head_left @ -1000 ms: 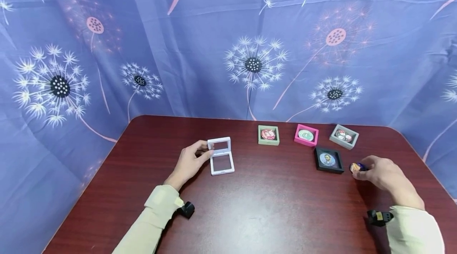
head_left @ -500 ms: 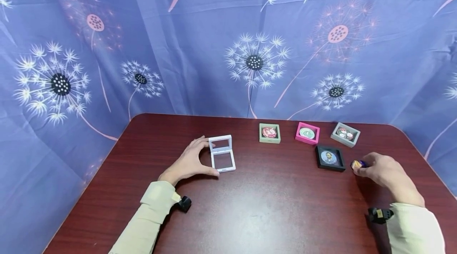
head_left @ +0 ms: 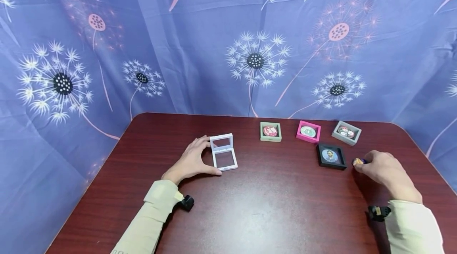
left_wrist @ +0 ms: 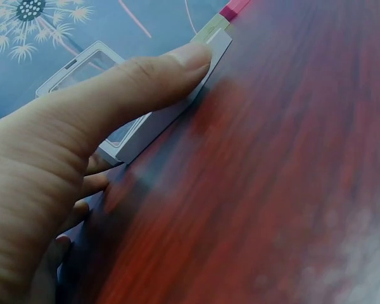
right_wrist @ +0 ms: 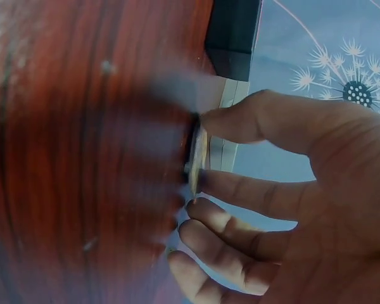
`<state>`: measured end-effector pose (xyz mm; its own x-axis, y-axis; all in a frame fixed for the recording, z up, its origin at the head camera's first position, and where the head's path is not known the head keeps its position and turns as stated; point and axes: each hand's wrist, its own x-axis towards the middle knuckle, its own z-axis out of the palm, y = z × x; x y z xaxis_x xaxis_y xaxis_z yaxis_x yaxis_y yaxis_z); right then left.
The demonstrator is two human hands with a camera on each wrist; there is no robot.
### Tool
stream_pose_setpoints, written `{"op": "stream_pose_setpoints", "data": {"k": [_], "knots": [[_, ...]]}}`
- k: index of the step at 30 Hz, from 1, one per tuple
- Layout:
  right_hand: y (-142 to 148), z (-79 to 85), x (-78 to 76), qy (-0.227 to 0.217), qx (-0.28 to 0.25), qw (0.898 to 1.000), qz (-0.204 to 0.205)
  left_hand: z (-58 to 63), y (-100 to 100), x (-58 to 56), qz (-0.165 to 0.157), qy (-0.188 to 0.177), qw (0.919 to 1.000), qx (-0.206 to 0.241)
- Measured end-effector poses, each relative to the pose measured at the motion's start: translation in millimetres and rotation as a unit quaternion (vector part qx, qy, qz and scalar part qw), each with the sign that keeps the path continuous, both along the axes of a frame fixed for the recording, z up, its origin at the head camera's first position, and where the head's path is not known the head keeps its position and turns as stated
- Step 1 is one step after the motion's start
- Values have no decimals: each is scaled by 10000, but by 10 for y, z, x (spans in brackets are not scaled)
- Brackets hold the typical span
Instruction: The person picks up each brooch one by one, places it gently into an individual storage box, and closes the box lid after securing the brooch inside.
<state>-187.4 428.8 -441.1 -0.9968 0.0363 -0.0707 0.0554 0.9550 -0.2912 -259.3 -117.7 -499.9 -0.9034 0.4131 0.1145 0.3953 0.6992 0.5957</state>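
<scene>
On the left half of the table, a white hinged display frame (head_left: 224, 159) stands unfolded, its windowed lid tilted up at the back. My left hand (head_left: 192, 161) spans its left side, thumb along the front edge and fingertips behind the lid. In the left wrist view the thumb (left_wrist: 149, 79) lies across the frame's near edge, and the other fingers are partly hidden below. At the far right, my right hand (head_left: 385, 172) pinches a small round badge (head_left: 358, 162) with a yellow and dark blue face. The right wrist view shows that badge (right_wrist: 197, 152) edge-on between thumb and fingers, close to the tabletop.
A black display frame (head_left: 331, 165) with a portrait badge sits left of my right hand. Behind it stand grey (head_left: 351, 139), pink (head_left: 308, 139) and green (head_left: 270, 139) frames, each holding a round badge. A blue dandelion-print curtain (head_left: 200, 47) hangs along the table's back edge.
My left thumb has moved from beside the hinge to the white frame's front edge, the fingers going behind the lid. My right hand keeps its pinch on the badge, nearly in place.
</scene>
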Motion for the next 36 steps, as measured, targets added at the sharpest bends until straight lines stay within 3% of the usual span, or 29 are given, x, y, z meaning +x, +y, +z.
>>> {"op": "stream_pose_setpoints", "data": {"k": [15,20,27,36], "knots": [[45,85,10,-603,-44,9982,35,3,9,-8,44,44,10000,-43],[34,95,2,-611,77,9981,-22,-8,15,-8,61,48,10000,-23],[-3,48,-6,-271,288,9991,137,-31,-8,-2,97,32,9999,-46],[-25,31,23,-373,286,9989,-1,-16,-4,-5,71,35,9999,-69]]}}
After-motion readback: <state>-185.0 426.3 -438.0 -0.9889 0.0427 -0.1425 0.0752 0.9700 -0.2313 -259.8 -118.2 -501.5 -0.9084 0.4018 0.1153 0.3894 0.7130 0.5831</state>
